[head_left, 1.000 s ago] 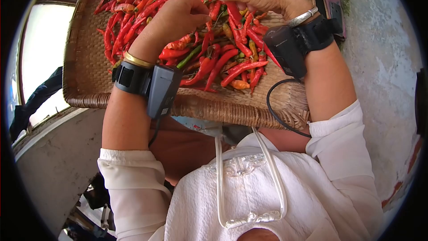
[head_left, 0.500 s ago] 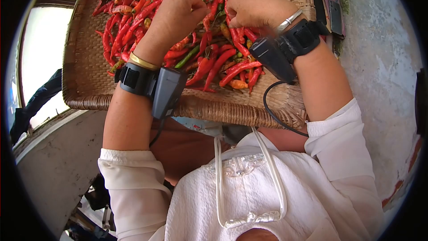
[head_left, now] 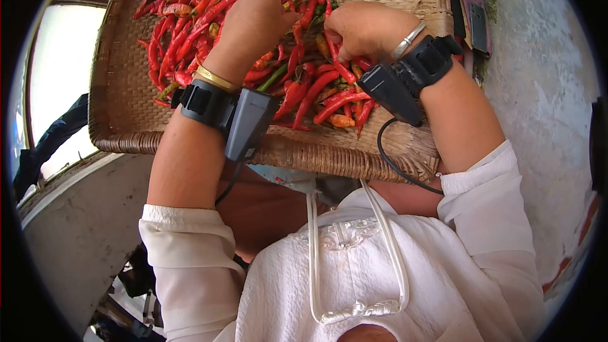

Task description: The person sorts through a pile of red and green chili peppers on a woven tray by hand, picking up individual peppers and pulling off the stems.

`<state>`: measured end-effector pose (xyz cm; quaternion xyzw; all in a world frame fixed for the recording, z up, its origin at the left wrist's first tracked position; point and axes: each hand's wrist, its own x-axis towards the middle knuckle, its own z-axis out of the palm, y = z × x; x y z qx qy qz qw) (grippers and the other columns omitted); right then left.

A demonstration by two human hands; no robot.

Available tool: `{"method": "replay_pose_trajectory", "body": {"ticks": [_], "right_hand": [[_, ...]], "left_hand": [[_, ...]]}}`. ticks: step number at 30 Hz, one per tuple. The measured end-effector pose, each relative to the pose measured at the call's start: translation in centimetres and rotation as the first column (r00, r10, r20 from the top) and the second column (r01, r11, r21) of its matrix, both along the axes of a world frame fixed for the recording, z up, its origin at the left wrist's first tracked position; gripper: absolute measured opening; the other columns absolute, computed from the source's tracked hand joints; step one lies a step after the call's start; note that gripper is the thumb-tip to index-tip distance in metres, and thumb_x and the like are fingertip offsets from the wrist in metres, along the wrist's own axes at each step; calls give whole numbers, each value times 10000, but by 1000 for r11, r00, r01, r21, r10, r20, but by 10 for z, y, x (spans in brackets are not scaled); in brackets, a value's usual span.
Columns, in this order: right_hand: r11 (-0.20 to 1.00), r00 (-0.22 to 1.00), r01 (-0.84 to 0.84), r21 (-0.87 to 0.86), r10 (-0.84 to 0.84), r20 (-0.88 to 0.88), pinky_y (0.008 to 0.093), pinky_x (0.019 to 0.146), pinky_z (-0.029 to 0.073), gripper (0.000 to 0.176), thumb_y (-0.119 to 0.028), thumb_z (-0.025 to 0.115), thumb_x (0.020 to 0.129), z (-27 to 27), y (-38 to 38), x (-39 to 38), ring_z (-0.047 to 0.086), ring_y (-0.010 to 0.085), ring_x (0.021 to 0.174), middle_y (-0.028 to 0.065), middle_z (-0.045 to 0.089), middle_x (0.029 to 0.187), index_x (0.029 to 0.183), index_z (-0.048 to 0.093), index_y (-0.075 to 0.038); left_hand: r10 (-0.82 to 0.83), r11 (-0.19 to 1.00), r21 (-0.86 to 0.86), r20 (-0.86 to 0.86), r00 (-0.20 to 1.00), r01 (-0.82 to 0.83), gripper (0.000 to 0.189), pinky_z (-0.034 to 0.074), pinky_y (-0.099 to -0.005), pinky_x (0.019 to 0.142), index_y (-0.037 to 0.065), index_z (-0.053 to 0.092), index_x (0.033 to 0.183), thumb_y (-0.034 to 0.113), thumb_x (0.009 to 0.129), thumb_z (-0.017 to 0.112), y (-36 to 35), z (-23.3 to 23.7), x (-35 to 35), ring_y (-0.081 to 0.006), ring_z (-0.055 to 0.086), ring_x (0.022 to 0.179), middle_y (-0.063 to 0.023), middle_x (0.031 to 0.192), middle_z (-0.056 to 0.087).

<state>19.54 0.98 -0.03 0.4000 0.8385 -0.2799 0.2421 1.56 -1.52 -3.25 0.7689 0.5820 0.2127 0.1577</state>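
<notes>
Red chili peppers (head_left: 310, 98) lie heaped in a shallow woven basket (head_left: 126, 142), with a few orange and green ones among them. Over the middle of the heap is my left hand (head_left: 261, 22), its fingers curled and pointing right; what they hold, if anything, is hidden. My right hand (head_left: 370, 28) faces it from the right, closed with the fingertips down on a slim red chili pepper (head_left: 332, 47). A narrow gap with more peppers separates the hands. Below my left hand lies a green chili pepper (head_left: 272, 78).
The basket's near rim (head_left: 329, 158) rests by my lap. Black devices are strapped to both wrists, and a cable (head_left: 386, 145) hangs from the right one. A dark phone-like object (head_left: 477, 28) lies beyond the basket's right edge. A window (head_left: 69, 57) is at left.
My left hand has shifted slightly up and to the right, its wrist turning. My right hand has dipped a little, fingertips lower among the peppers. The basket appears slightly further right.
</notes>
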Motion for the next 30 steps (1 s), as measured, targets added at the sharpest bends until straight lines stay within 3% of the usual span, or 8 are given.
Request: {"method": "replay_pose_trajectory", "body": {"ticks": [7, 12, 14, 16, 18, 20, 25, 30], "right_hand": [[981, 990, -12, 192, 39, -136, 368, 594, 467, 184, -194, 662, 703, 1, 1, 0, 598, 281, 659, 132, 597, 662, 753, 606, -26], [974, 939, 102, 202, -28, -342, 340, 636, 497, 198, -229, 653, 758, 12, 17, -3, 631, 237, 738, 104, 642, 767, 858, 670, -59], [938, 755, 337, -84, -322, -571, 290, 589, 484, 200, -221, 612, 810, 14, 19, -2, 622, 173, 684, 96, 623, 750, 926, 656, -63], [955, 753, 264, -135, -292, -589, 232, 527, 450, 202, -236, 524, 896, 42, 19, 2, 556, 81, 595, 18, 574, 634, 888, 589, -45], [792, 550, 414, -449, -611, -570, 228, 471, 439, 203, -231, 523, 897, 48, 14, -2, 539, 71, 528, 5, 576, 621, 869, 588, -41], [785, 496, 376, -492, -619, -608, 209, 432, 428, 197, -218, 523, 901, 34, 18, 3, 530, 62, 487, 9, 580, 615, 861, 583, -35], [534, 1, 102, -839, -844, -537, 173, 423, 423, 198, -208, 539, 899, 20, 16, 2, 550, 59, 503, 10, 578, 626, 853, 571, -19], [690, 364, 202, -695, -712, -601, 192, 420, 416, 178, -197, 554, 886, 23, 18, 0, 519, 62, 478, -10, 548, 610, 837, 578, -28]], "left_hand": [[22, 1000, 22, -143, 989, -19, 186, 468, -360, 584, 50, 645, 878, 213, 796, 607, 3, 10, 0, -300, 605, 655, -133, 709, 618], [2, 999, 52, 106, 994, -8, 147, 478, -395, 587, 76, 651, 832, 206, 782, 604, 1, 31, -3, -304, 601, 631, -128, 706, 624], [16, 1000, -22, 165, 986, -13, 164, 473, -372, 568, 67, 646, 863, 207, 781, 616, 0, 39, -6, -263, 596, 592, -109, 676, 619], [34, 995, -97, 223, 974, -13, 187, 468, -349, 550, 59, 641, 893, 208, 780, 627, -3, 42, -6, -221, 591, 553, -89, 647, 614], [8, 958, -264, 425, 905, 115, 260, 467, -295, 545, 34, 620, 971, 205, 776, 644, -6, 43, -4, -117, 567, 572, -37, 658, 603], [6, 930, -326, 468, 884, 167, 274, 463, -261, 564, 29, 606, 991, 222, 800, 637, -10, 47, 3, -87, 554, 605, -15, 692, 595], [24, 827, -500, 488, 872, 258, 267, 412, -173, 516, 38, 605, 931, 291, 849, 621, -12, 58, 13, -20, 486, 568, 49, 673, 547], [9, 824, -528, 371, 928, 204, 260, 414, -183, 511, 19, 613, 921, 272, 864, 603, -10, 51, 10, -30, 488, 555, 45, 663, 543]]}}
